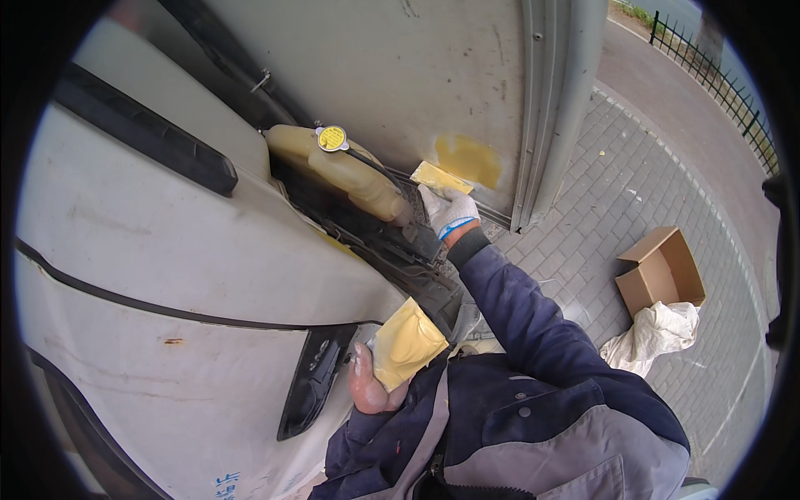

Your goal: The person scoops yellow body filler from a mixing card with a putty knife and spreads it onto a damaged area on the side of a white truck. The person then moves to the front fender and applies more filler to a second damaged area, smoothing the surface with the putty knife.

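My bare left hand (372, 383) grips a flat plate loaded with creamy yellow paste (410, 337), low in the middle beside the white cab's black door handle (308, 383). My right hand (448, 208), in a white knit glove with a blue cuff, is closed on a flat spreader (442, 177) coated with yellow paste, at the lower part of a grey-white panel (450, 67) near a smeared yellow patch (467, 160). Left of it is a translucent reservoir (300, 148) with a round cap. Whether the spreader touches the panel I cannot tell.
An open cardboard box (658, 271) and a crumpled white cloth (654, 333) lie on grey paving (608, 183) at the right, with a black railing (708, 92) beyond. The white cab body (142, 225) fills the left; vertical metal channels (542, 108) edge the panel.
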Available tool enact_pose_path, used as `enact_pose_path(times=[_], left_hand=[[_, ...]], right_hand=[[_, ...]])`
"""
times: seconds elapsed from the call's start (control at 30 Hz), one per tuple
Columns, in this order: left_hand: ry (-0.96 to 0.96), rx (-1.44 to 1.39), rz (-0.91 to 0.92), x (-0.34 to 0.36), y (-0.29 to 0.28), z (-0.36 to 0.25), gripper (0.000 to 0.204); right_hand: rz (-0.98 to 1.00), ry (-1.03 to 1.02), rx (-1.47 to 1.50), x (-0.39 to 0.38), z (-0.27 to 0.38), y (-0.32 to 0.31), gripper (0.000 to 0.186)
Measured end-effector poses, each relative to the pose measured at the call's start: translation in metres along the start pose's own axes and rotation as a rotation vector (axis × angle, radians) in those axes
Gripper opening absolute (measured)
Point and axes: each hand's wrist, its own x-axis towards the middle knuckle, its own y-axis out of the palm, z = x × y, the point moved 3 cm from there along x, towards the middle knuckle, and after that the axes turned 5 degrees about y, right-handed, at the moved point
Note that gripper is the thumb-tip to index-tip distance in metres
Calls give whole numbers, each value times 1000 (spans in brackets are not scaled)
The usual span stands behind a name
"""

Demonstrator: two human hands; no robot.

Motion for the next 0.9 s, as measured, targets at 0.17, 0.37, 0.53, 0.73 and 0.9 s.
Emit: enact_pose_path(times=[0.17, 0.37, 0.53, 0.73, 0.9], left_hand=[[-12, -5, -46, -3, -4, 2, 69], [-1, 44, -68, -7, -5, 0, 67], [-2, 14, -86, -10, -2, 0, 66], [51, -115, -155, -21, -15, 10, 66], [63, 170, -112, -33, -27, 24, 66]], right_hand=[[99, -73, -6, 1, 2, 4, 38], [222, -38, 67, -7, -4, 33, 37], [266, -14, 90, -31, -11, 76, 37], [355, 103, -99, -97, -16, 93, 41], [63, 308, -761, -171, -5, 14, 40]])
